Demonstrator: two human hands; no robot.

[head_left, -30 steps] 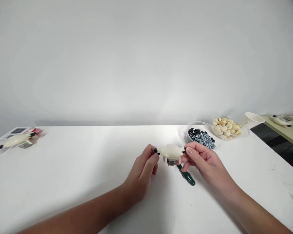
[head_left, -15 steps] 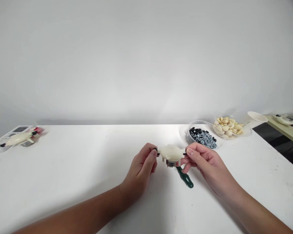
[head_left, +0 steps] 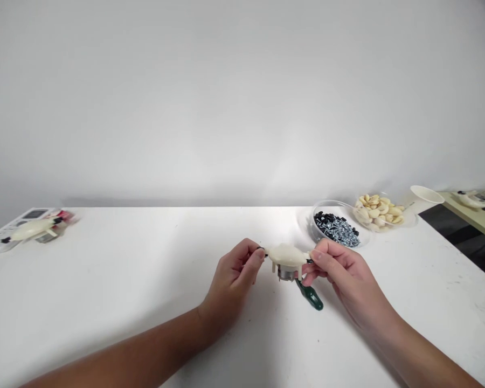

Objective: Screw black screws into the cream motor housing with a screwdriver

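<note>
Above the white table, a cream plastic assembly (head_left: 286, 255) is held level between both hands. Its smooth rounded shell has a silver motor (head_left: 285, 272) beneath it, and short legs point down. My left hand (head_left: 236, 275) pinches the black piece at its left end between thumb and fingers. At the right end, my right hand (head_left: 341, 269) pinches another black piece, mostly covered by the thumb. Below the right fingers a dark green handle (head_left: 310, 296) lies on the table, and its far end is hidden behind the hand and the assembly.
A clear dish (head_left: 336, 224) of screws and black parts stands behind my right hand. Next to it, another clear dish (head_left: 380, 211) holds cream shells, beside a white cup (head_left: 424, 197). Similar assemblies lie on a white device (head_left: 32, 230) at far left and a side surface (head_left: 475, 199).
The assembly has moved slightly right and tilted, so more of the motor shows underneath. Both hands keep their pinch on its ends.
</note>
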